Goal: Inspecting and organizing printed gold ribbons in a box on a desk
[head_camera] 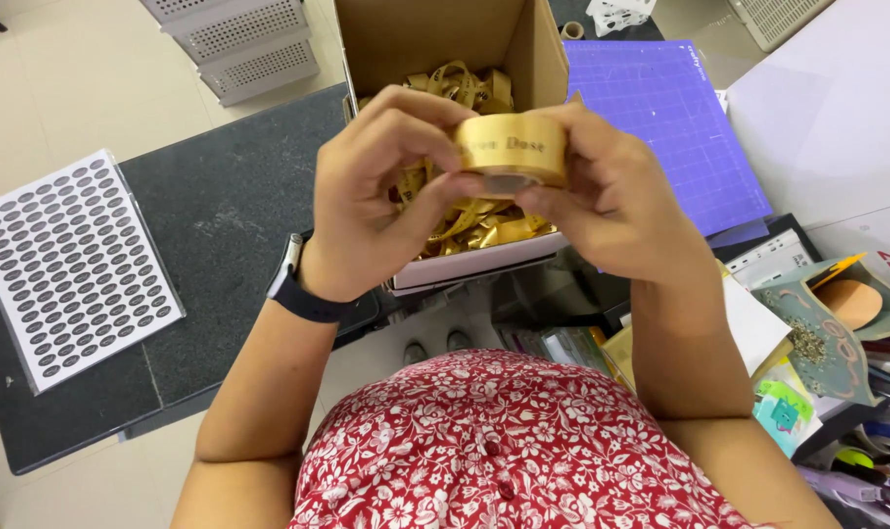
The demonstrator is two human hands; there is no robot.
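Observation:
Both my hands hold a roll of gold ribbon (515, 149) with dark printed lettering, raised above an open cardboard box (435, 39). My left hand (376, 191), with a dark watch on its wrist, pinches the roll's left side with thumb and fingers. My right hand (611, 196) grips its right side and underside. Inside the box lies a tangle of loose gold ribbon pieces (469, 220), partly hidden by my hands.
A sheet of small dark oval stickers (68, 264) lies on the dark mat (220, 216) at left. A purple cutting mat (670, 118) sits at right. White perforated trays (239, 39) stand at the back. Cluttered craft supplies (827, 333) fill the lower right.

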